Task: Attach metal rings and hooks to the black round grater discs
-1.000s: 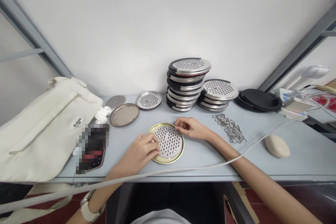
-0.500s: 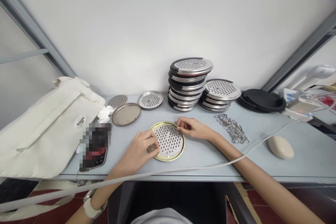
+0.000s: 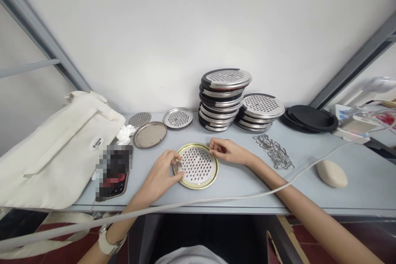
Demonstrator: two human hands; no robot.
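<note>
In front of me a round grater plate (image 3: 199, 165) with rows of raised holes lies inside a shallow gold-coloured round tray (image 3: 195, 186). My left hand (image 3: 160, 175) is at the left edge, thumb and fingers apart, the tips touching the plate and rim. At the upper right rim, my right hand (image 3: 227, 150) has its fingers curled, pinching the tray's edge. Behind them lie a brownish round tray (image 3: 149, 135), a loose perforated disc (image 3: 140, 119) and a silver-rimmed grater disc (image 3: 177, 118).
A tall stack of black-and-silver graters (image 3: 221, 103) and a shorter stack (image 3: 261, 109) stand near the wall. Rightward are black round pieces (image 3: 309, 117), metal loops (image 3: 274, 151), and a beige rounded object (image 3: 332, 173). A white cable (image 3: 235, 196) crosses in front; a cream bag (image 3: 68, 152) lies left.
The grater plate has settled flatter and more centrally into the gold tray. My left hand's fingers have spread and drawn back leftward. My right hand stays at the rim.
</note>
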